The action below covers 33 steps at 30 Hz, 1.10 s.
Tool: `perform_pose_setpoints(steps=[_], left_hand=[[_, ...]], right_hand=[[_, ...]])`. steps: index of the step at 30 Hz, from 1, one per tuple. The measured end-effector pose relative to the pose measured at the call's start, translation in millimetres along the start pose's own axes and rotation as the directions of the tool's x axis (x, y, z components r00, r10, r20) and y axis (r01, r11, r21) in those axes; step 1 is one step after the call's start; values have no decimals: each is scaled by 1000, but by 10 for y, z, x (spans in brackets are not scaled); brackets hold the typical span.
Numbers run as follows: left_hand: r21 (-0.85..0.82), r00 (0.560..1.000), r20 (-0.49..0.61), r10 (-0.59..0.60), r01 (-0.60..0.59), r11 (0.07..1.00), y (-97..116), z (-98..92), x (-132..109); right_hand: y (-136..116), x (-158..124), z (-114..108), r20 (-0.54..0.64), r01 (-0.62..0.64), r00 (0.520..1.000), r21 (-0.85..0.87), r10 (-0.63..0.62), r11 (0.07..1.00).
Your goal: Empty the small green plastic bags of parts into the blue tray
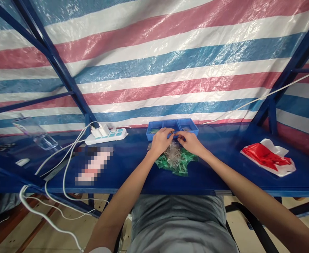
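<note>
My left hand [162, 140] and my right hand [188, 141] meet at the front edge of a blue three-compartment tray [149, 137]. The fingers of both are bent and pinched close together; whatever lies between them is too small to make out. Small pieces lie in the left and right compartments, though the hands cover part of the tray. Below my hands, on the blue table [133, 168], spreads a pile of small green plastic packets [182, 167]. Clear packets [172, 154] with greyish contents rest in the middle of that pile.
To the left are a white power strip [107, 137] with plugged-in chargers and white cables [67, 165]. A clear bottle [46, 140] lies farther left. On the right sits a red and white plastic bag [269, 158]. A striped tarp [170, 80] hangs behind blue frame posts.
</note>
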<state>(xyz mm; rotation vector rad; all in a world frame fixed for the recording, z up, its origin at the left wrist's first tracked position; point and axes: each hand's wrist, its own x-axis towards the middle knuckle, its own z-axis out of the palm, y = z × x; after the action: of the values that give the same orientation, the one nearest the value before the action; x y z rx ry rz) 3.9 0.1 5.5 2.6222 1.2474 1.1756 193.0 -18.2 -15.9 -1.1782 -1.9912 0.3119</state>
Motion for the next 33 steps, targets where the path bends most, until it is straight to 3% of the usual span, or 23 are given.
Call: perform_pose_setpoints(steps=[8,17,20,24,33], left_hand=[[44,998,0,-55,55,998,49,-26,108],[99,993,-49,-106,110,989,-145,41,441],[53,998,-40,-39,41,998,-158,-29,361],[-40,994,66,85,-82,996,-191,-122,147],[27,965,230,125,-135,990,-202,-45,-60]], right_hand=[[10,11,0,42,3,999,-111,1,994],[-28,3,-37,62,-46,997,-51,49,998],[-23,-13,-40,118,-53,991,-26,56,998],[-38,-41,-21,153,-51,987,29,46,998],[-57,-32,-10,168,-101,982,92,84,991]])
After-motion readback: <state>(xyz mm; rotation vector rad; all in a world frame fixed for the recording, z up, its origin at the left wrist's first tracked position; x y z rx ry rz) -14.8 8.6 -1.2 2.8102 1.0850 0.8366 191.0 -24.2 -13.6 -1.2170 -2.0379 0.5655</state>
